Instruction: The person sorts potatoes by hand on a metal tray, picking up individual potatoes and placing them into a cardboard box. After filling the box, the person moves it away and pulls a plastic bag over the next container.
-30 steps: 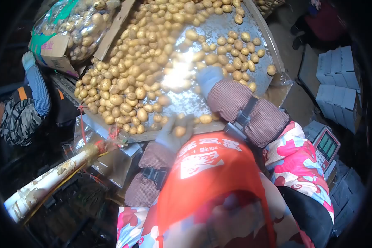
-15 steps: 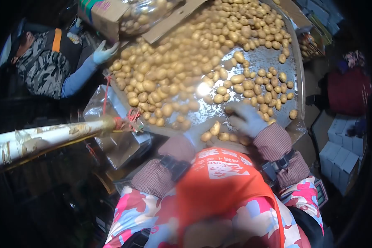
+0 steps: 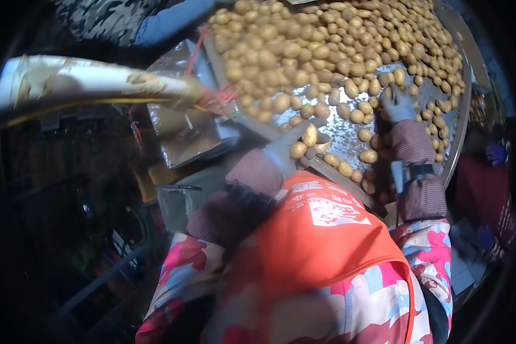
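My left hand [image 3: 286, 150], in a grey-blue glove, is at the near edge of the metal table [image 3: 348, 142]. Its fingers curl about a yellow potato [image 3: 309, 136], and another potato [image 3: 297, 150] lies against the palm side. My right hand [image 3: 399, 106], gloved alike, reaches farther across the table with its fingers apart. Just past its fingertips are a potato [image 3: 399, 75] and several others of the heap [image 3: 338, 34]. A short row of potatoes [image 3: 345, 168] lies along the near rim between my arms.
A white pole [image 3: 97, 80] with peeling wrap juts in from the left, tied with red string [image 3: 226, 93] at the table corner. Below it stands a plastic-covered box [image 3: 192, 135]. A co-worker's blue sleeve [image 3: 175, 22] shows at upper left, and a person in dark red [image 3: 481, 178] at right.
My right hand has moved from the near edge forward and right to the heap. My left hand stays near the rim by its potatoes. The whole view has shifted and turned.
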Tool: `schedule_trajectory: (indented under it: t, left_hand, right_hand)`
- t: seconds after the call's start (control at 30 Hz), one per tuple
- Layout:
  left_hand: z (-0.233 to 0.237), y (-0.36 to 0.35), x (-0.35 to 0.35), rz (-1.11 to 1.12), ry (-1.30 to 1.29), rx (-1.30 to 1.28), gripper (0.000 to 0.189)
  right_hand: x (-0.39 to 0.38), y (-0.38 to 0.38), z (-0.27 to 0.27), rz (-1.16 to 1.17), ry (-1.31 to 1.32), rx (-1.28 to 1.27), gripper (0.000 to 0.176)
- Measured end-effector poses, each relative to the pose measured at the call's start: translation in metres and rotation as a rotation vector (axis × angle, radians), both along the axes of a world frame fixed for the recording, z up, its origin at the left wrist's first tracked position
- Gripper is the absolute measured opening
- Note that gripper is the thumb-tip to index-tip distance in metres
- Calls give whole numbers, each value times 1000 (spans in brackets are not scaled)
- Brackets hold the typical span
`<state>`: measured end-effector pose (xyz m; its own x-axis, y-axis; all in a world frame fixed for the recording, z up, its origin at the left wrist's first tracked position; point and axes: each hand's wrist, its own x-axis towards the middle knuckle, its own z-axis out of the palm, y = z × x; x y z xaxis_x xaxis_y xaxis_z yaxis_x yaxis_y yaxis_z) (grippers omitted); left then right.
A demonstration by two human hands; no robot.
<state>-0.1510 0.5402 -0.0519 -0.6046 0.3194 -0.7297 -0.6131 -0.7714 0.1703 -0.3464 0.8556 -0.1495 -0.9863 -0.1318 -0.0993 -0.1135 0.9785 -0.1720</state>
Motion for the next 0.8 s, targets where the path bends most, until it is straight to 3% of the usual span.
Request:
schedule_trajectory:
  t: [0.07,0.1,0.13,0.17,0.23,0.3,0.33,0.4,0.47,0.53,0.57,0.63,0.7,0.8]
  left_hand:
    - [-10,-14,2,-5,108,13,44]
    - [-12,-22,6,-8,161,19,44]
    - [4,-27,8,7,154,13,44]
    - [21,-32,10,22,147,8,43]
    - [50,-42,16,82,118,23,43]
    - [11,-58,27,66,308,-72,34]
    - [16,-62,29,116,282,-36,35]
    - [22,-80,32,139,289,118,39]
    - [20,-89,35,176,262,163,43]
    - [18,-98,41,179,299,157,46]
    - [16,-103,47,169,352,127,47]
    - [10,-113,55,165,434,83,48]
    - [-2,-119,62,172,490,63,49]
    - [-3,-139,71,225,155,145,37]
  right_hand:
    - [42,-56,0,-12,145,68,86]
    - [62,-76,37,12,25,12,85]
    - [77,-76,32,67,72,25,82]
    - [91,-65,31,308,252,65,78]
    - [108,-36,32,548,359,29,73]
    - [118,-15,38,519,254,2,65]
    - [122,-27,61,459,114,162,61]
    - [129,-57,78,348,-2,157,55]
    - [137,-82,58,242,46,-177,51]
    - [164,-149,81,501,-137,-195,45]
    - [175,-153,35,582,-62,-270,43]
    - [178,-178,32,573,378,-516,16]
    - [180,-183,42,578,316,-499,17]
    - [179,-183,43,559,250,-462,19]
